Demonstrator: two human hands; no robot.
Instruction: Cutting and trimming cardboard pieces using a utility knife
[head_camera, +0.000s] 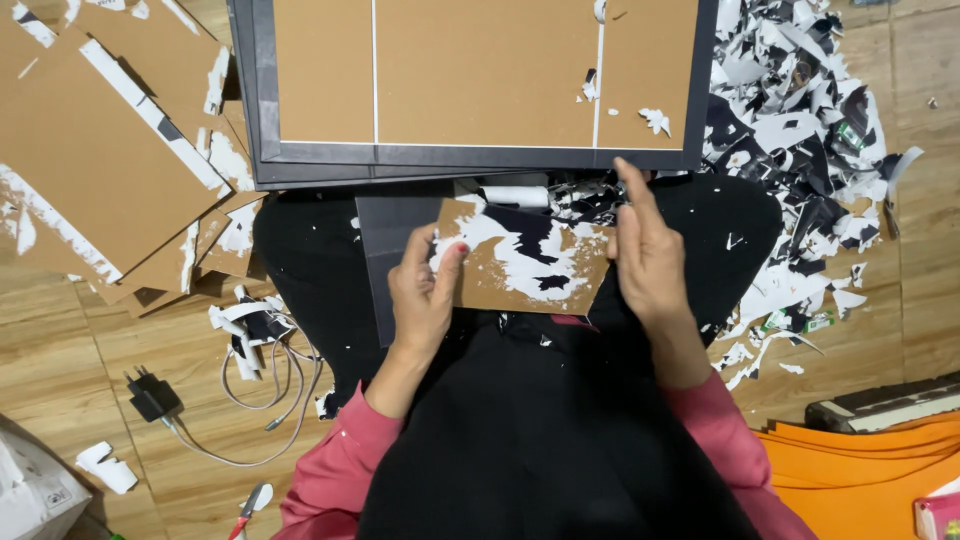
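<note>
A brown cardboard piece (520, 268) with torn white and black paper stuck to it is held over my lap. My left hand (422, 290) grips its left edge, thumb on top. My right hand (647, 250) holds its right edge, index finger stretched up toward the frame. A dark grey sheet (385, 250) lies under the piece on my black-clad legs. In front of my knees lies a large dark grey frame (480, 155) with a brown board backing crossed by white strips.
Brown boards with paper remnants (100, 160) are stacked at the left. A heap of torn black and white paper scraps (800, 130) lies at the right. A black charger with white cable (150, 395) rests on the wooden floor. Orange sheets (860, 470) sit at lower right.
</note>
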